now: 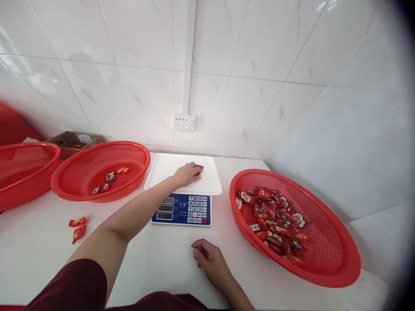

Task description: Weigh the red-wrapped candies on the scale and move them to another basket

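Observation:
My left hand [187, 173] reaches out over the white tray [168, 166] of a blue-faced weighing scale [183, 209] and its fingers are closed on a small red candy packet [199, 169] resting on the tray. My right hand [209, 259] lies on the white table near me, fingers curled under, with nothing visible in it. To the right stands a red mesh basket [327, 233] holding several red wrapped candies [275, 224].
Left of the scale a second red basket [129, 151] holds a few candies [110, 177]; a third red basket [19, 172] is at the far left. Two loose candies [77, 228] lie on the table. A cardboard box [76, 140] and a wall socket [184, 122] are behind.

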Action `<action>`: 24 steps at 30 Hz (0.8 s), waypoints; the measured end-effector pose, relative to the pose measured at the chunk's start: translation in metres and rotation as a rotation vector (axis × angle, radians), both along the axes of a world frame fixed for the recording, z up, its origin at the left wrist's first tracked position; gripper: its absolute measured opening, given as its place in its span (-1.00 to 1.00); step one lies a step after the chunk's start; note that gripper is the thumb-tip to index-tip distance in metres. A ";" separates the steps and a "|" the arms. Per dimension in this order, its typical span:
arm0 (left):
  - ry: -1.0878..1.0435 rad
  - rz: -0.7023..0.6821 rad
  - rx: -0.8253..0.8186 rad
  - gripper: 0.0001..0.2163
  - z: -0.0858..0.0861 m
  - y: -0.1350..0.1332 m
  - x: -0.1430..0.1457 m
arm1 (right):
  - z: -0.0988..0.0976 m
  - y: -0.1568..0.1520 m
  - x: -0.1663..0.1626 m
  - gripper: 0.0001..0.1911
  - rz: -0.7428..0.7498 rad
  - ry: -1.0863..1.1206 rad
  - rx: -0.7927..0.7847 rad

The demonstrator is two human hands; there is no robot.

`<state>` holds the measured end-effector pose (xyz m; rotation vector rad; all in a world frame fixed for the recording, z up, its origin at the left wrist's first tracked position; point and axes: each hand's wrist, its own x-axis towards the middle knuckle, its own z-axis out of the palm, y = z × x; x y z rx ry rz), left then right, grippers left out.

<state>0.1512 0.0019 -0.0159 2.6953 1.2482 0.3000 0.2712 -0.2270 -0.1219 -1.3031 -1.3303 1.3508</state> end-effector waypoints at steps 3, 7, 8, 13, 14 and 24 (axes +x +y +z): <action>-0.023 0.039 0.029 -0.73 -0.003 0.001 0.002 | -0.001 0.000 0.001 -0.87 0.009 -0.003 0.005; -0.073 0.109 0.090 -0.71 0.001 0.002 -0.005 | -0.005 0.001 0.002 -0.87 0.023 -0.002 0.005; -0.085 0.133 0.106 -0.72 0.003 0.002 -0.009 | -0.007 0.001 0.002 -0.87 0.024 -0.005 0.005; -0.123 0.296 0.181 -0.71 0.026 -0.006 -0.055 | -0.008 0.000 0.003 -0.88 0.031 -0.012 -0.009; -0.128 0.348 0.203 -0.71 0.032 -0.009 -0.070 | -0.007 0.000 0.003 -0.87 0.036 -0.012 -0.011; 0.002 0.813 -0.040 -0.57 0.031 -0.038 -0.192 | 0.005 0.000 0.001 -0.86 0.041 -0.034 0.013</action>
